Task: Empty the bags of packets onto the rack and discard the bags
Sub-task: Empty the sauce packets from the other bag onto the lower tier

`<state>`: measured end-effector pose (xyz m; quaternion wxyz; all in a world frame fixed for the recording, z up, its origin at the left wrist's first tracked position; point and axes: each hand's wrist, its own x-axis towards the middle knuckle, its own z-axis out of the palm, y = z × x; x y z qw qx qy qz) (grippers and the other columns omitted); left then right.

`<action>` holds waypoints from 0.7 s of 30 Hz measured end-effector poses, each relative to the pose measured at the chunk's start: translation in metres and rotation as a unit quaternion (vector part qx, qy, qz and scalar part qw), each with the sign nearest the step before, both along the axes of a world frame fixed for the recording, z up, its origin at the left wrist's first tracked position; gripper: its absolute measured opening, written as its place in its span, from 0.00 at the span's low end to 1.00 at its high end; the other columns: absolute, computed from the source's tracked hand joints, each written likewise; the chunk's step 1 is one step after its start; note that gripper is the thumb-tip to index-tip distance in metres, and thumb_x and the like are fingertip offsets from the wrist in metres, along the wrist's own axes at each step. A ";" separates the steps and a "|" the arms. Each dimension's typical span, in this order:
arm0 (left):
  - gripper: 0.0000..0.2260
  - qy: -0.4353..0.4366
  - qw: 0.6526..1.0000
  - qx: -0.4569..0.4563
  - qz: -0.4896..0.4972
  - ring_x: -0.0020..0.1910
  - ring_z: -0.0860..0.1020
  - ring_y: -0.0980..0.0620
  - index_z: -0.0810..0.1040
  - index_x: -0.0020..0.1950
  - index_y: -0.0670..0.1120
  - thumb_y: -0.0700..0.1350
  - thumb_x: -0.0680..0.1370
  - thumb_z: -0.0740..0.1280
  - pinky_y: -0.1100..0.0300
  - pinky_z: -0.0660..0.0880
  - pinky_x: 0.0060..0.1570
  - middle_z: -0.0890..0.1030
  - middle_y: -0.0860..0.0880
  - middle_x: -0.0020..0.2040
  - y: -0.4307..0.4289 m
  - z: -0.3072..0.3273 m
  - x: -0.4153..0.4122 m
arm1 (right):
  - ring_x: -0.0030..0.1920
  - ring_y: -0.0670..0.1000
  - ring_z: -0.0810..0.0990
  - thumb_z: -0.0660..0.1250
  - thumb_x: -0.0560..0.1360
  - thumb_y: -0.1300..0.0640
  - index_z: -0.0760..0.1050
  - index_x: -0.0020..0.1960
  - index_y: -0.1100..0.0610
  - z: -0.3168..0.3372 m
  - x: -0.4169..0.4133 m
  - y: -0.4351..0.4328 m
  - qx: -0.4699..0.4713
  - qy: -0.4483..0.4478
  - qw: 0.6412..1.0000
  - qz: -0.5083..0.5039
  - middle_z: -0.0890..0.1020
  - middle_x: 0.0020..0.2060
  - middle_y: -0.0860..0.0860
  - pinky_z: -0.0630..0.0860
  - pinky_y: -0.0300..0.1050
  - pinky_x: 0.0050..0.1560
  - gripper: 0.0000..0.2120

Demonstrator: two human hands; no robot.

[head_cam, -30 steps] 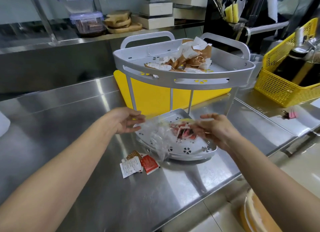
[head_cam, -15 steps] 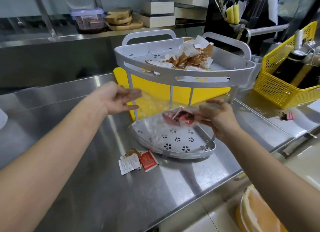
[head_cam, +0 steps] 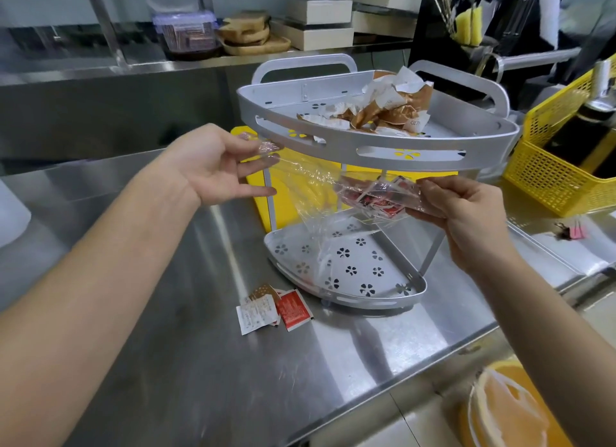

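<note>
Left hand: the left hand (head_cam: pixel 213 166) pinches one edge of the clear bag (head_cam: pixel 320 193) between thumb and forefinger, the other fingers spread loose
Right hand: the right hand (head_cam: pixel 466 213) grips the far end of the bag, closed on the bunch of red packets (head_cam: pixel 376 196) through the plastic
Bag: stretched between the two hands, in the air between the tiers of the rack (head_cam: pixel 383 153), sagging toward the lower tray (head_cam: pixel 350 266)
Where the packets are: bunched at the right-hand end of the bag; none lie on the lower tray that I can see
Upper tray: already carries a heap of brown and white packets (head_cam: pixel 376 113)
Strays: three loose packets (head_cam: pixel 273 310) lie on the steel counter (head_cam: pixel 166 346), just beside the lower tray
Step, as I judge it: opening or tipping the bag so the red packets drop onto the lower tray
Which way the mouth faces: I cannot tell; the film is too clear and crumpled
Risk, spill: if the mouth points toward the front, packets may slide past the low rim and join the strays on the counter
Risk, snag: the bag hangs close under the upper tray, so a lift could catch it on the rim or a post
Risk, cling: thin film may hold a packet or two inside, and they would go out with the bag
Risk, left behind: the strays could be forgotten once the bag is binned
</note>
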<state>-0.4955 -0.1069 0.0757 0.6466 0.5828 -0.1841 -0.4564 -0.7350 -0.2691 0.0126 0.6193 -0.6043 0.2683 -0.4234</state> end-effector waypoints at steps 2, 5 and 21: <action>0.09 -0.033 0.999 -0.002 -0.019 0.55 0.80 0.55 0.77 0.41 0.46 0.38 0.76 0.60 0.41 0.74 0.48 0.86 0.52 0.40 0.003 -0.003 0.000 | 0.34 0.50 0.85 0.64 0.74 0.68 0.78 0.38 0.60 -0.002 -0.002 -0.001 0.001 -0.002 1.000 -0.001 0.84 0.28 0.48 0.83 0.43 0.41 0.08; 0.10 -0.004 0.997 -0.037 -0.073 0.55 0.80 0.54 0.77 0.50 0.46 0.50 0.72 0.65 0.43 0.76 0.54 0.85 0.49 0.49 0.009 -0.027 -0.002 | 0.29 0.46 0.82 0.63 0.73 0.70 0.77 0.37 0.62 -0.017 -0.007 -0.005 0.029 0.007 1.000 -0.003 0.82 0.24 0.47 0.83 0.47 0.41 0.09; 0.52 -0.619 0.729 0.285 -0.056 0.64 0.64 0.44 0.62 0.68 0.44 0.78 0.55 0.59 0.52 0.64 0.62 0.65 0.46 0.64 -0.018 -0.179 -0.085 | 0.26 0.47 0.79 0.61 0.72 0.72 0.80 0.29 0.61 -0.078 -0.020 -0.004 0.224 -0.013 0.974 0.029 0.79 0.22 0.51 0.81 0.48 0.43 0.17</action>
